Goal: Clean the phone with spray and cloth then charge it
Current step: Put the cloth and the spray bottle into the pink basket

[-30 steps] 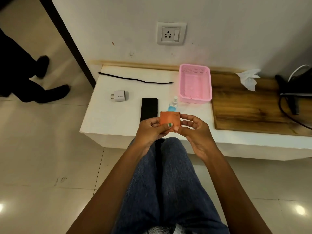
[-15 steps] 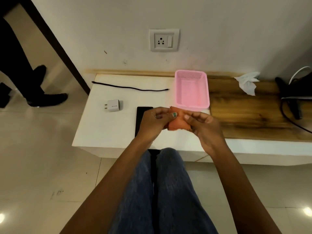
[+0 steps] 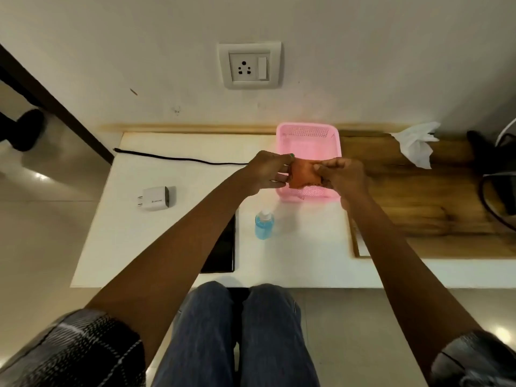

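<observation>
Both hands hold a folded orange cloth over the front part of the pink basket. My left hand pinches its left side and my right hand grips its right side. The black phone lies flat on the white table, partly hidden under my left forearm. A small spray bottle of blue liquid stands just right of the phone. The white charger plug lies further left, and the black cable stretches along the back. A wall socket sits above.
A wooden board covers the table's right side, with a crumpled white tissue at its back. Dark objects and cables lie at the far right. Another person's shoe is on the floor at the left.
Both hands have carried the orange cloth away from me, from above the table's front area to over the pink basket. The spray bottle is now uncovered.
</observation>
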A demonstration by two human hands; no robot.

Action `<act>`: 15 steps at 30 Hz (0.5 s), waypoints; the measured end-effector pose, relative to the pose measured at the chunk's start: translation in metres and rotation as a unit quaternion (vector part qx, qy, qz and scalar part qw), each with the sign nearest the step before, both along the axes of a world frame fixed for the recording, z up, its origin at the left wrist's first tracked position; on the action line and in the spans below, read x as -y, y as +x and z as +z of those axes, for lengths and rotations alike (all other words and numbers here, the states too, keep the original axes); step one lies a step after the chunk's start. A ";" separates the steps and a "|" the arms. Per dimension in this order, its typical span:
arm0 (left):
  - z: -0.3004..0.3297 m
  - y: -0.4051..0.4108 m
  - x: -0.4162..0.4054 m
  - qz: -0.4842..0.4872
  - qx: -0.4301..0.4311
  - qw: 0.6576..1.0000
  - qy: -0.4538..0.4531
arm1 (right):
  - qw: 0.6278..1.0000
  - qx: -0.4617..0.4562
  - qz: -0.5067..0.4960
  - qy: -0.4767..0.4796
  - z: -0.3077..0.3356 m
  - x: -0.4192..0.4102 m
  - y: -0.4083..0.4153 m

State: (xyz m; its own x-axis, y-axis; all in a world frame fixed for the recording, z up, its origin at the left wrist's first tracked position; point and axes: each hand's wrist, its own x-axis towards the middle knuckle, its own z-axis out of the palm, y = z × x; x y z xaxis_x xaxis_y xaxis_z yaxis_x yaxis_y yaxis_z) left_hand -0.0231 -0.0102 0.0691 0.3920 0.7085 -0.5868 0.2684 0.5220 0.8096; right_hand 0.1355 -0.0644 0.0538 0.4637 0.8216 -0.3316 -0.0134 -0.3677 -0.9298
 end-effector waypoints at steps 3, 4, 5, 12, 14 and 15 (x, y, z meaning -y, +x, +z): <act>-0.020 0.007 -0.009 -0.028 -0.029 0.999 -0.035 | 0.998 0.026 0.010 -0.058 -0.031 -0.014 0.006; -0.024 0.009 -0.011 -0.028 -0.031 0.998 -0.042 | 0.996 0.049 0.018 -0.078 -0.040 -0.017 0.007; -0.027 0.010 -0.012 -0.025 -0.030 0.998 -0.045 | 0.991 0.084 0.029 -0.097 -0.047 -0.021 0.008; -0.031 0.002 -0.012 -0.016 -0.011 0.999 -0.032 | 0.926 0.336 0.091 -0.147 -0.070 -0.028 0.014; -0.028 -0.007 -0.008 0.005 0.007 1.000 -0.027 | 0.922 0.357 0.095 -0.119 -0.063 -0.020 0.011; -0.027 -0.013 -0.006 0.017 0.011 1.000 -0.024 | 0.924 0.357 0.087 -0.101 -0.058 -0.015 0.008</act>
